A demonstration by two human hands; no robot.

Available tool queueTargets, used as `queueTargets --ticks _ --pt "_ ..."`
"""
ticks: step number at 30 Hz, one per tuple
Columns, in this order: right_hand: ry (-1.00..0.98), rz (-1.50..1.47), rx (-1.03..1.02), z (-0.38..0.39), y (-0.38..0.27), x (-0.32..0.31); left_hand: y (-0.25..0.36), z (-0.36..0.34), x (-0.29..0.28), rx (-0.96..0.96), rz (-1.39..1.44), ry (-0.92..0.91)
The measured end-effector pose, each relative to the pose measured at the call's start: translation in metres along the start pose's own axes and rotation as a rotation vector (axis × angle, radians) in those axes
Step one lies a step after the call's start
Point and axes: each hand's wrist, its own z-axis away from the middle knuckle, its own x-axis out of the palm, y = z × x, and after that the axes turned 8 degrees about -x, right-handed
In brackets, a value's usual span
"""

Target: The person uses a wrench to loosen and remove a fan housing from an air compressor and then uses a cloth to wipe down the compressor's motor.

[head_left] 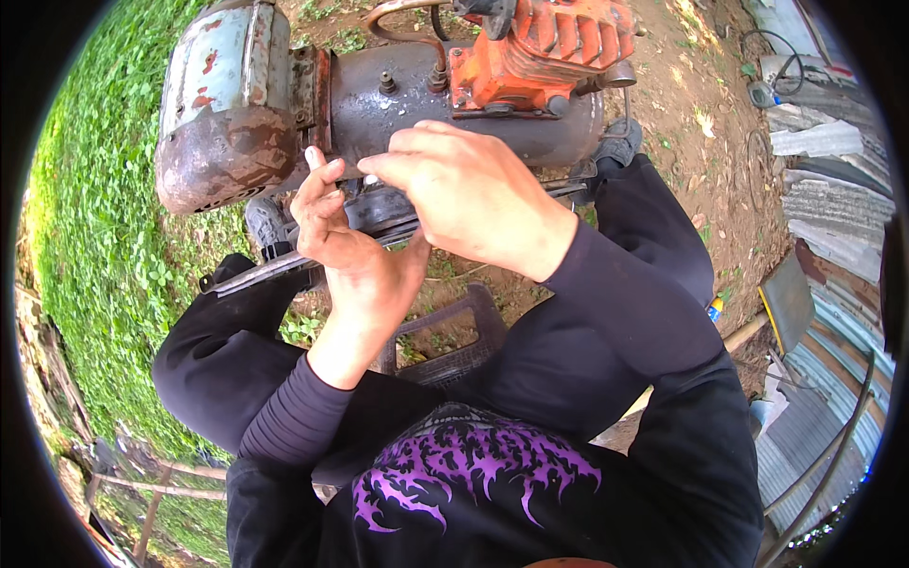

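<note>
My left hand (352, 248) is raised palm-up in front of the compressor, its fingers apart and partly bent, its thumb reaching under my right hand. Over it comes my right hand (473, 194), thumb and forefinger pinched at a small whitish bit (370, 179) too small to name. The fingertips of both hands are close together. Just beyond them lies the air compressor's dark tank (365, 99), carrying a worn grey motor (213, 71) at the left and an orange pump head (530, 66) at the right. A dark metal strip (270, 272) runs beneath my hands, between my knees.
A dark openwork frame (454, 327) stands between my legs. Grass (95, 246) covers the left; bare soil (696, 114) lies to the right. Corrugated sheets (833, 379) and a dark board with a yellow edge (788, 301) are at the far right. A copper pipe (383, 14) bends above the tank.
</note>
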Motion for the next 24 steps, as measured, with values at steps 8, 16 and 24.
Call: queueTargets --ticks 8,16,24 --pt "0.153 -0.229 -0.046 -0.007 -0.011 -0.001 0.0 -0.008 0.001 0.032 -0.018 0.019" --pt "0.367 -0.467 0.353 0.042 0.038 -0.102 0.021 -0.009 -0.014 -0.121 -0.172 -0.24" --pt "0.43 -0.711 0.584 0.102 0.056 -0.103 0.021 -0.013 -0.015 -0.084 -0.193 -0.283"
